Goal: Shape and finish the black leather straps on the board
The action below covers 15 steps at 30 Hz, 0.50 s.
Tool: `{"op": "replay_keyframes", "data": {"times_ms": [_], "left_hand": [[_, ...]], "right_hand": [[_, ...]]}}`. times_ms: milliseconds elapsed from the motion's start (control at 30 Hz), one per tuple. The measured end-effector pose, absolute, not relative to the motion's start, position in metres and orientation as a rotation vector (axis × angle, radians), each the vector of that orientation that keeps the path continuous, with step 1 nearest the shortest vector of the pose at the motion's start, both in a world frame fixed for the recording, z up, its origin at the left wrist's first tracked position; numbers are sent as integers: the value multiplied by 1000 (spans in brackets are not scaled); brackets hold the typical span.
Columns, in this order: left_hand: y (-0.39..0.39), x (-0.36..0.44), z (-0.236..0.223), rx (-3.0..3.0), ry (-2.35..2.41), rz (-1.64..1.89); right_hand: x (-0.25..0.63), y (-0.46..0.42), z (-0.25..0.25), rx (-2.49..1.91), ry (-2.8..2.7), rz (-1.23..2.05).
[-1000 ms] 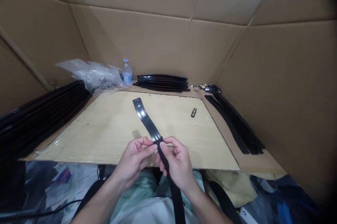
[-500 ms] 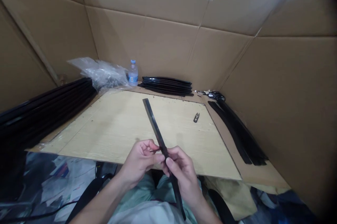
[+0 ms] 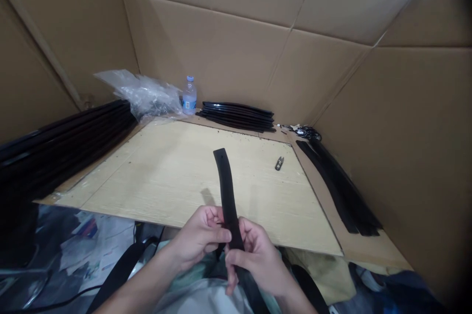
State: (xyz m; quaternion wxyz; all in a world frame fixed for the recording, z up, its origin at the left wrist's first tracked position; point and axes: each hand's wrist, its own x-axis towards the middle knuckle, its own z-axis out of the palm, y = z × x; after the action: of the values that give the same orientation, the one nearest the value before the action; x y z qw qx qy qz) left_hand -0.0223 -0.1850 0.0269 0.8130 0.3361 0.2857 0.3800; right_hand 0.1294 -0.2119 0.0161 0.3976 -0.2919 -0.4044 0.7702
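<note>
A long, flat black strip (image 3: 227, 186) stands up at a slant between my hands, above the near edge of the board. Its far end bears a small dark hole or mark. My left hand (image 3: 202, 235) pinches the strip's left edge between thumb and fingers. Lower down, my right hand (image 3: 254, 250) is closed round it, thumb on the front face. The strip's near end runs down past my right hand over my lap. Beneath my left fingers a small dark piece shows, too hidden to name.
Thread snips (image 3: 279, 163) lie on the pale board (image 3: 165, 166). Black strips are stacked at the back (image 3: 236, 116), the right (image 3: 339, 191) and the left (image 3: 66, 147). A plastic bag (image 3: 155, 98) and a water bottle (image 3: 189, 98) stand at the back left. Cardboard walls (image 3: 206, 43) surround the table.
The black strip has turned from its narrow edge to show its broad face, and its far end stands more upright. Both hands have shifted slightly with it, still gripping. The camera view has tilted a little.
</note>
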Motion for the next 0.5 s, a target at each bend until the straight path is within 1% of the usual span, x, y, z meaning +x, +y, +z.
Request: {"op": "replay_keyframes", "data": {"times_ms": [200, 300, 500], "left_hand": [[-174, -28, 22, 637, 592, 883], [-168, -33, 18, 640, 637, 920], [-156, -41, 6, 637, 732, 966]], "right_hand": [[137, -211, 12, -587, -1068, 2088], [137, -209, 9, -552, -1028, 2103], [131, -206, 4, -643, -685, 2130]]}}
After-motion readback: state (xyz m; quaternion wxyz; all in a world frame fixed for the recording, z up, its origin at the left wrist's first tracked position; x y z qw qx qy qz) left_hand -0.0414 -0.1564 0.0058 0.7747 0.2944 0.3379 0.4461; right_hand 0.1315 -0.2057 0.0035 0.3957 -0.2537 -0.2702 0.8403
